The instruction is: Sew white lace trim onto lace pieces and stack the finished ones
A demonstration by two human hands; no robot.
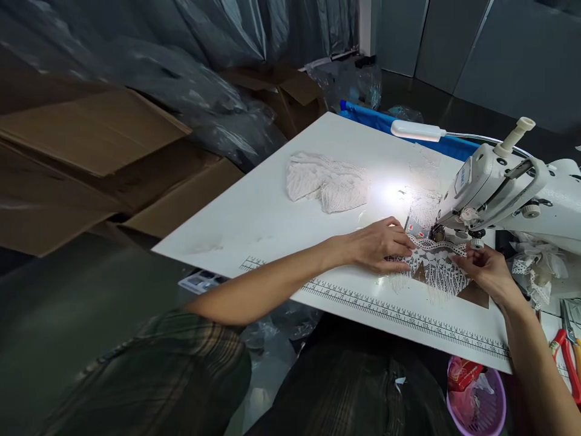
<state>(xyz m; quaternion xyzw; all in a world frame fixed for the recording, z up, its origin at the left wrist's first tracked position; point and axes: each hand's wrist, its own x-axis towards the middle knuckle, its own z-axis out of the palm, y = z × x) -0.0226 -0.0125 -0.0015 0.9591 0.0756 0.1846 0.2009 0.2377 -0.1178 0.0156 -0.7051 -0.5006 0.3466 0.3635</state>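
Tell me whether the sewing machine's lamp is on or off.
On. The gooseneck lamp throws a bright glare on the white table by the lace piece, which lies spread flat under the left hand and right hand.

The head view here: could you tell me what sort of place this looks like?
Probably a small garment sewing workshop. An industrial sewing machine sits on a white table with a printed ruler along its edge, and both hands press lace trim near the needle.

Dim room — lamp glare on table, edges blurred.

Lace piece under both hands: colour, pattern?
White openwork lace, zigzag net pattern; shows best in the head view.
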